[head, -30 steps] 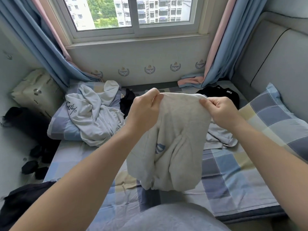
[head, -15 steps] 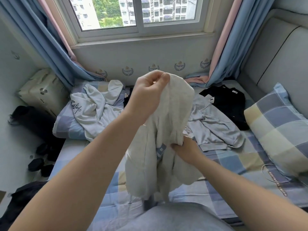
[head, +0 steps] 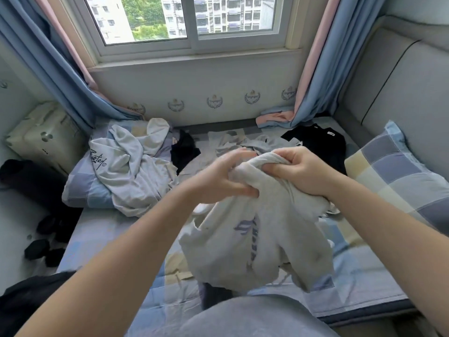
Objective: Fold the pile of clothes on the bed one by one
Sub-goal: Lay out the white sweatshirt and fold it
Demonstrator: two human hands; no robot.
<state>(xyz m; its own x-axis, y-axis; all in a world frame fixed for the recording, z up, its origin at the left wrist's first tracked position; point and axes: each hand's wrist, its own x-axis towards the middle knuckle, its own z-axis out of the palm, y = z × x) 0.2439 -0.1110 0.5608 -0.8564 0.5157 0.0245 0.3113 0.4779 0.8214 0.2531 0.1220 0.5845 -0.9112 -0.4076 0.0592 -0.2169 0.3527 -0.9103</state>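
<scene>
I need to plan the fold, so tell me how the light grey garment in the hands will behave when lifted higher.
Probably floppy: the light grey garment hangs in loose folds below the left hand and right hand. It looks thickish, likely knit, so it may drape heavily. Bunched at the top, it should grip easily rather than slip.
</scene>
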